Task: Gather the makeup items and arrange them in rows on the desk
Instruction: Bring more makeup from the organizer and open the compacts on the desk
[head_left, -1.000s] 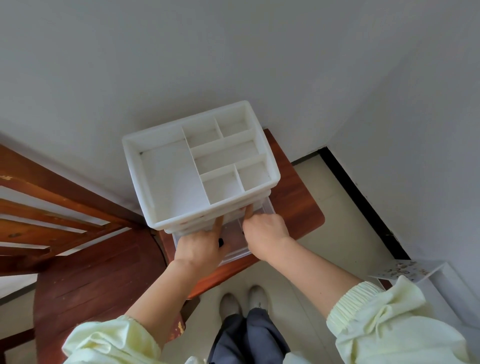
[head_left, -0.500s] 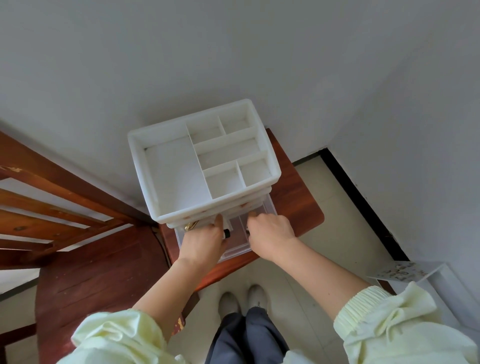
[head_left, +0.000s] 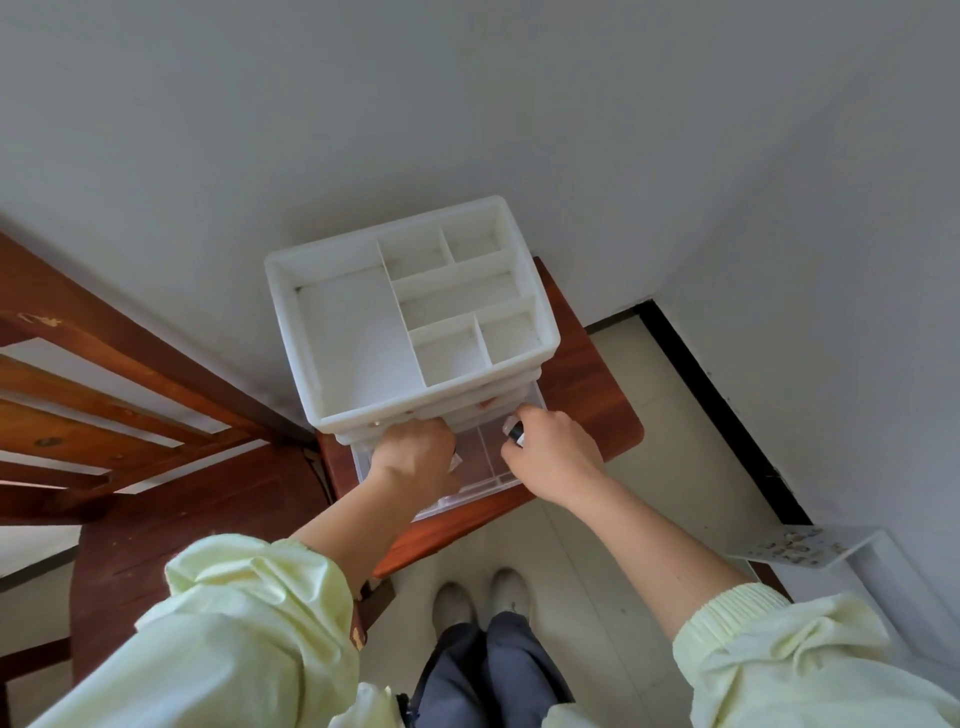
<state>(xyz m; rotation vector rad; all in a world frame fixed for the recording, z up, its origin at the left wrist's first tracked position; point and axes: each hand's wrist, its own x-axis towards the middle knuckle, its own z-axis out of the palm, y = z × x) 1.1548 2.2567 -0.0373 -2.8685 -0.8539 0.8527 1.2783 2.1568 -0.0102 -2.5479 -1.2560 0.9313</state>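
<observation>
**Hands at the open drawer**

Head view. Left hand (head_left: 415, 457) curls down into the clear drawer (head_left: 474, 467), which stands pulled out below the white organizer (head_left: 332, 338); whether it grips anything cannot be told. Right hand (head_left: 553, 457) pinches a small black item (head_left: 516, 432) above the drawer's right side. The organizer stands on the red-brown desk (head_left: 592, 410).

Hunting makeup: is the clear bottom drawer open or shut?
Open: the clear drawer sticks out past white organizer; left hand inside, right hand pinching black item.
</observation>
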